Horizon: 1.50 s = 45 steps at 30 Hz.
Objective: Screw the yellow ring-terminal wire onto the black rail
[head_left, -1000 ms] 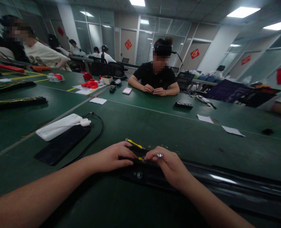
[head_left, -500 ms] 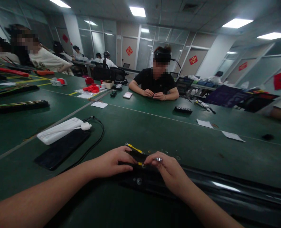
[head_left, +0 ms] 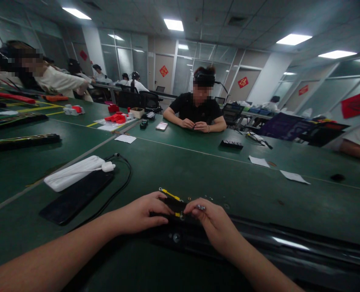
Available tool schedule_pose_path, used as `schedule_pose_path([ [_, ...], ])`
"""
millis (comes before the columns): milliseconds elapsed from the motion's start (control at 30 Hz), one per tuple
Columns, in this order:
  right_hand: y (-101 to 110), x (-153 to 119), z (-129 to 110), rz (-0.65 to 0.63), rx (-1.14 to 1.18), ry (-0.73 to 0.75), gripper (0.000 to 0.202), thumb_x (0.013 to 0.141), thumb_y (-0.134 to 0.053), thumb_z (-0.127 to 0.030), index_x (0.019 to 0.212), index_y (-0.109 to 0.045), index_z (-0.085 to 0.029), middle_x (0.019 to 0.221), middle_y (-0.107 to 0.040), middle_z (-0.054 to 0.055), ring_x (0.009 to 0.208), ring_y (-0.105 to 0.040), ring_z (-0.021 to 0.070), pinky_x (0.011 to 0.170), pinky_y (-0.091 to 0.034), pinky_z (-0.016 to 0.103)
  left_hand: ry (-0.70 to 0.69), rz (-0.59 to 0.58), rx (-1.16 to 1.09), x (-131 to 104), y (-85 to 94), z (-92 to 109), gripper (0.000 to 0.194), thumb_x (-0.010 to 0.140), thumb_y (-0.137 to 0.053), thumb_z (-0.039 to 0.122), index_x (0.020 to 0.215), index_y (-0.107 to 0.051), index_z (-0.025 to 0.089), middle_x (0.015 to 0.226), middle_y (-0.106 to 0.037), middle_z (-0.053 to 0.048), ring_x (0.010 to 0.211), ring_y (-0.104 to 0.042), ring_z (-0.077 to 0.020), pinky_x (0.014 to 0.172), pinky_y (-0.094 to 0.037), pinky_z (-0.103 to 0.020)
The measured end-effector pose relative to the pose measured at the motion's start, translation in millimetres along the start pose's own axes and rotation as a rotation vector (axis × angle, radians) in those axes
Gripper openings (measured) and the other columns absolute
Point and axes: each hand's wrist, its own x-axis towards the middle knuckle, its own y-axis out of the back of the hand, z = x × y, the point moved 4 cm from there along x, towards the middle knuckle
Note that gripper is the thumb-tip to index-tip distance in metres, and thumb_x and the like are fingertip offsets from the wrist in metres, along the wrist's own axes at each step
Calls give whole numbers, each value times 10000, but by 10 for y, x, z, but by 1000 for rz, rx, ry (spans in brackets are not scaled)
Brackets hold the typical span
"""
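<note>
My left hand (head_left: 145,213) lies over the left end of a long black housing (head_left: 277,233), fingers bent and fingertips at a short yellow-sleeved terminal lead (head_left: 177,215). Its thumb rests lower, on the near side. From the right, my right hand (head_left: 212,221) is closed, with thumb and index finger pinched close to the lead's metal end. Small shiny metal pieces (head_left: 200,207) show in its curled fingers; their kind is unclear. Just beyond the hands is a second yellow lead (head_left: 170,194) with ring ends. A round metal screw head (head_left: 176,237) sits on the housing's near side.
At left on the green table (head_left: 155,162) lie a white power bank (head_left: 73,172), a dark phone (head_left: 76,198) and a black cable (head_left: 128,178). Opposite sits a co-worker (head_left: 198,109). Paper slips (head_left: 294,177) and red parts (head_left: 116,117) lie farther off.
The whole view has shifted slightly, with the background lower in the picture. Both hands keep almost the same place and grip at the yellow lead.
</note>
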Motion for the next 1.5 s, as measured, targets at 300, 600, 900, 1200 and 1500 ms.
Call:
schedule_pose_path([
  [300,29,-20,0,105,-45,-27,248,991,-368,-227,910,-601,-208,854,-636,33,775,-593,172,711,-435,286,6,2,1,3,1,12,232,921,-604,243,1144,-672,243,1118,-694,-31,1228,-478,-231,1066,-346,-387],
  [600,4,-7,11,117,-129,-69,222,993,-359,-227,864,-539,-206,764,-565,13,690,-537,163,653,-392,276,19,-9,12,0,0,13,239,923,-602,232,1153,-665,234,1140,-685,-28,1234,-469,-217,1070,-348,-376],
  [900,-12,6,11,73,-140,-106,206,988,-360,-219,863,-522,-205,786,-571,13,717,-547,164,669,-396,282,10,10,-3,5,7,15,225,925,-599,245,1136,-675,230,1135,-688,-40,1242,-472,-233,1075,-341,-397],
  [1200,13,-19,30,153,-93,-70,242,992,-339,-240,865,-542,-205,768,-566,13,702,-548,158,663,-408,276,35,5,9,-10,0,5,232,915,-608,234,1136,-676,239,1139,-689,-29,1245,-466,-238,1087,-327,-409],
  [1500,4,-38,53,132,-57,-74,209,981,-366,-233,887,-550,-201,765,-569,16,702,-559,159,661,-432,285,25,3,-2,12,5,28,234,922,-596,238,1140,-679,228,1107,-696,-47,1221,-483,-246,1073,-343,-424],
])
